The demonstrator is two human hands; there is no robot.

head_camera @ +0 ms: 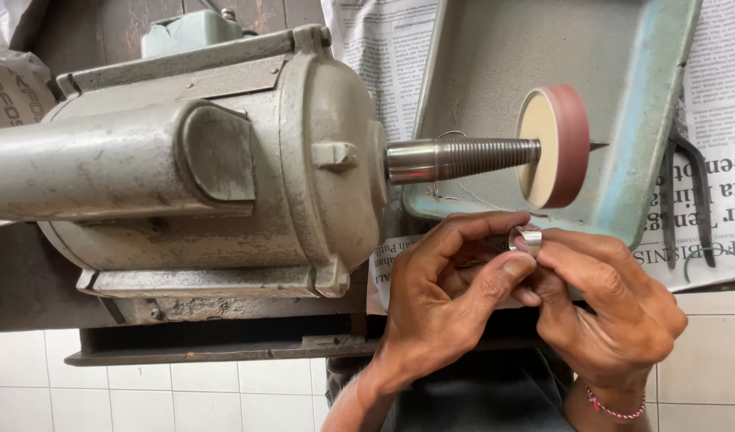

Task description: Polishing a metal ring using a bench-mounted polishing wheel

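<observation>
One small silver ring, held between both hands just below and in front of the wheel. Ring sits at the fingertips, its open hole facing roughly up toward the camera, band edge-on toward the wheel. The wheel lies straight up-frame from the ring, near but not touching.

Left hand: fingers curled in, thumb and forefinger pinched on the ring's left side. Right hand: also curled shut, fingertips on the ring's right side, partly covering it. Both equally near; the ring is shared between them. Red thread bracelet on the right wrist.

One wheel, cream face with a reddish rim, mounted on one threaded tapered spindle running left-right out of one grey motor. Spindle tip pokes out past the wheel on the right. Loose threads hang off the spindle.

Behind the wheel: one pale blue-green metal hood. Newspaper lining the wall behind. One dark pair of tongs hanging at right. White tiles below.
</observation>
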